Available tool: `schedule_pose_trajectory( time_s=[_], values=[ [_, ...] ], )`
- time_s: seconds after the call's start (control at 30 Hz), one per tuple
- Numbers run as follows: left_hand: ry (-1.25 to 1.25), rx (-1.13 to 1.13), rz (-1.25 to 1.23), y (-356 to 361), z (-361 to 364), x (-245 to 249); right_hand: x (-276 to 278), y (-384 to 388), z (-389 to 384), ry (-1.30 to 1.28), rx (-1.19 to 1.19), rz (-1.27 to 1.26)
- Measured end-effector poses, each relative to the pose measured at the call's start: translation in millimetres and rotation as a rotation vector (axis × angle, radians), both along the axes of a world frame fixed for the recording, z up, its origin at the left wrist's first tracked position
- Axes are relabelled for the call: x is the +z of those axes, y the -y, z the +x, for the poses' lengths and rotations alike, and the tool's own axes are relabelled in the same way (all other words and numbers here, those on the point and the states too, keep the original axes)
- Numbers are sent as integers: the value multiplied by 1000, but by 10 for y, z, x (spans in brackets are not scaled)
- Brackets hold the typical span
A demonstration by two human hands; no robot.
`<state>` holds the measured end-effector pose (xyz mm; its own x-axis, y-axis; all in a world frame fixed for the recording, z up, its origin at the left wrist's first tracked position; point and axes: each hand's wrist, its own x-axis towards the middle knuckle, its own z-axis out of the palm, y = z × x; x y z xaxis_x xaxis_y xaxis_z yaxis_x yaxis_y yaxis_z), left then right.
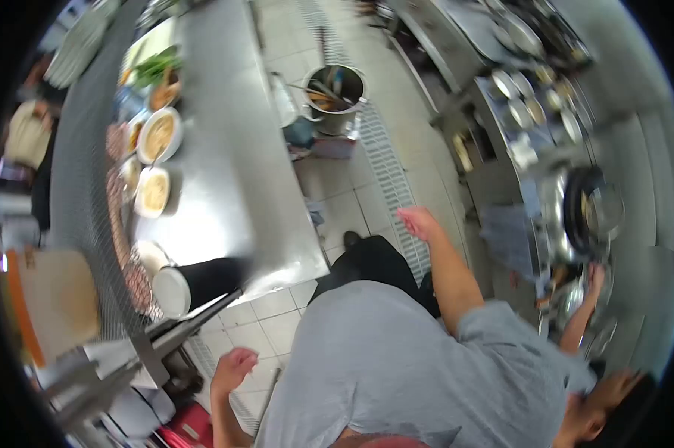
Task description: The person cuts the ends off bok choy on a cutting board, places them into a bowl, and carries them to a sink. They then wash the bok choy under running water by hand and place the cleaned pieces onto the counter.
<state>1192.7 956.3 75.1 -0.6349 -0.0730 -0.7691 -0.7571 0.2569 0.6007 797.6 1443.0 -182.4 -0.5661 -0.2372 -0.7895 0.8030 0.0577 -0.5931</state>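
My left hand (236, 367) hangs low over the floor tiles, its fingers loosely curled with nothing seen in them. It is nearest to the near corner of the steel counter (225, 149), without touching it. My right hand (419, 222) is held out above the floor drain grate (389, 175), fingers folded in, with no object showing. On the counter's left side stand a white bowl of pale food (159, 136) and a smaller white dish of similar food (153, 192). A white-ended dark cylinder (172, 292) lies near the corner, blurred at its far end.
A large metal pot with utensils (335, 101) stands beyond the counter's right edge. At right, a co-worker's hand (595, 279) is near pans beside a steel worktop with several small containers (520, 112). A lidded plastic tub (57, 302) is at far left.
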Motion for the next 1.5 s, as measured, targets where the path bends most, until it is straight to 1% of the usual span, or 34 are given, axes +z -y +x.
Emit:
schedule_pose_trajectory(
  time_s=[0.03,0.07,0.1,0.17,0.2,0.27,0.33,0.37,0.4,0.47,0.5,0.53,0.6,0.63,0.67,0.7,0.77,0.8,0.9,0.93,1.03,1.07,1.17,1.2,1.3,1.43,1.47,1.5],
  values=[
    [-120,-37,48,-157,-171,-31,57,1,-22,-15,20,-47],
    [-109,-36,100,-378,-492,155,55,-29,-79,-40,31,-38],
    [-102,-43,153,-568,-828,353,132,-93,-215,43,39,-57],
    [-155,30,231,-835,-1313,328,187,-298,-604,109,26,-41],
    [-185,47,285,-980,-1582,271,209,-433,-788,80,6,-32],
    [-272,99,275,-1251,-2161,132,259,-626,-1386,13,-30,-23],
    [-314,140,227,-1504,-2773,43,295,-699,-2123,-132,-22,40],
    [-364,168,249,-1652,-3067,31,299,-807,-2291,-176,-26,77],
    [-361,151,277,-1803,-3345,22,450,-786,-2561,-175,-42,-7],
    [-380,120,330,-2048,-3887,-57,703,-701,-3060,-247,31,-34],
    [-384,110,359,-2172,-4103,-100,830,-632,-3298,-288,106,-9],
    [-392,95,388,-2268,-4298,-113,964,-525,-3538,-334,177,15],
    [-365,71,363,-2341,-4686,12,1288,-273,-4059,-422,376,-15],
    [-351,62,346,-2366,-4829,70,1470,-148,-4302,-453,416,4],
    [-379,118,355,-2401,-4938,18,1663,72,-4580,-496,461,5],
    [-372,117,333,-2414,-5081,40,1843,282,-4812,-539,519,-6],
    [-363,150,262,-2408,-5344,119,2205,723,-5202,-604,575,-69],
    [-379,148,225,-2410,-5478,105,2310,899,-5383,-635,597,-90],
    [-432,216,233,-2388,-5939,-48,2527,1441,-5901,-687,681,-187],
    [-417,212,196,-2349,-6152,0,2641,1601,-6043,-675,708,-232],
    [-518,344,220,-2233,-6788,-232,2725,2012,-6596,-656,773,-258],
    [-492,349,175,-2181,-6981,-272,2748,2111,-6730,-636,774,-254],
    [-558,383,133,-2124,-7485,19,2682,2433,-7265,-624,862,-176],
    [-563,406,120,-2088,-7579,79,2668,2569,-7434,-621,884,-186],
    [-568,451,-40,-1945,-7694,302,2602,3081,-7794,-617,955,-218],
    [-483,740,-216,-1870,-7792,317,2631,4027,-8199,-650,1117,-247],
    [-438,852,-199,-1881,-7870,397,2594,4306,-8283,-661,1154,-254],
    [-487,956,-199,-1889,-7963,363,2519,4587,-8358,-665,1201,-256]
  ],
)
